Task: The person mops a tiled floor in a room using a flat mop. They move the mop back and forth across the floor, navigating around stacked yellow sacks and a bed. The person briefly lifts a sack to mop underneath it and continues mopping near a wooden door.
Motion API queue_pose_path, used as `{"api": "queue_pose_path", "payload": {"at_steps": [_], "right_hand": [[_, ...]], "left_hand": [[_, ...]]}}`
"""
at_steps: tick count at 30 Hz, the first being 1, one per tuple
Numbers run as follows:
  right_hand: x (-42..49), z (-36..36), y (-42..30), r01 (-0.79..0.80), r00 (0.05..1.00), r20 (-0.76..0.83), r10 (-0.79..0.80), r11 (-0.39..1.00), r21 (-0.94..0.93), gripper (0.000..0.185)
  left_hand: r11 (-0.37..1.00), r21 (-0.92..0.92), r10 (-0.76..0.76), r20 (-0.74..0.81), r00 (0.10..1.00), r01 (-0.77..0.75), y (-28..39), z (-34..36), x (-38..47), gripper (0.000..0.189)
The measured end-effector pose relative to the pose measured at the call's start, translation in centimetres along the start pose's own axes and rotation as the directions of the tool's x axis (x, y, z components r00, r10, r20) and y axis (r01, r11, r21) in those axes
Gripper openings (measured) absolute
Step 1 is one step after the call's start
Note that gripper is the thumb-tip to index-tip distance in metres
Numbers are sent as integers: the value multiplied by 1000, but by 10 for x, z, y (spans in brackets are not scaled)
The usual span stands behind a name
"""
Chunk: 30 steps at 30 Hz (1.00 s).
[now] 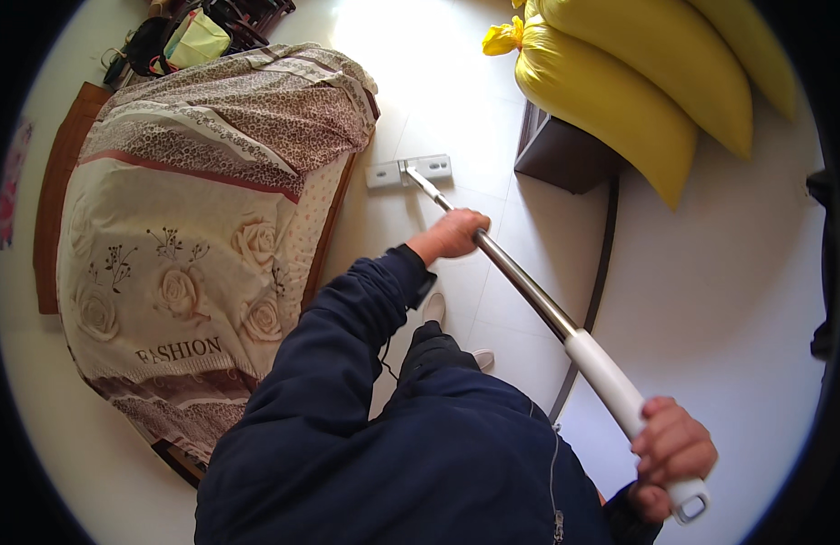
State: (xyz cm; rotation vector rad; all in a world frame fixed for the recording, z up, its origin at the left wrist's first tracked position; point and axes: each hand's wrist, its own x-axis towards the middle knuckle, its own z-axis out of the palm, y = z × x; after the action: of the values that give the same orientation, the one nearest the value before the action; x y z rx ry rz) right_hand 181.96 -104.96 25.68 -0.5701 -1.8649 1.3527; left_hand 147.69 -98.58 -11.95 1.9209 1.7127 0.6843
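A flat mop slants across the view from lower right to upper middle. My left hand [455, 233] is closed around its metal pole [525, 283], partway down. Up at the white handle grip [607, 381], near the looped end, my right hand [679, 443] is wrapped around it. The flat rectangular mop head [409, 172] lies on the pale tiled floor [484, 272], beside the bed. A short joint links it to the pole. Its underside is hidden.
To the left stands a bed [181, 272] with a rose-patterned cover and a wooden side rail [331, 225]. Large yellow sacks [597, 102] rest on a dark brown cabinet [566, 153] at upper right. A dark baseboard [602, 259] edges the white wall. My shoes [434, 308] are below me.
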Motion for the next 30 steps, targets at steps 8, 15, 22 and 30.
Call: {"api": "queue_pose_path", "payload": {"at_steps": [8,15,22,30], "right_hand": [[76,77,47,-14,939,342,23,999,-29,30],[93,92,31,8,881,473,12,999,-41,29],[78,76,26,76,779,622,-75,997,24,26],[30,19,14,77,677,731,-81,996,39,22]], "left_hand": [[968,5,-250,-74,965,251,-97,-53,-24,12],[942,-153,-326,-215,920,298,-91,-41,-51,10],[924,-244,-364,-321,874,294,-65,-10,-89,11],[915,-278,-394,-449,802,293,5,50,-114,15]]}}
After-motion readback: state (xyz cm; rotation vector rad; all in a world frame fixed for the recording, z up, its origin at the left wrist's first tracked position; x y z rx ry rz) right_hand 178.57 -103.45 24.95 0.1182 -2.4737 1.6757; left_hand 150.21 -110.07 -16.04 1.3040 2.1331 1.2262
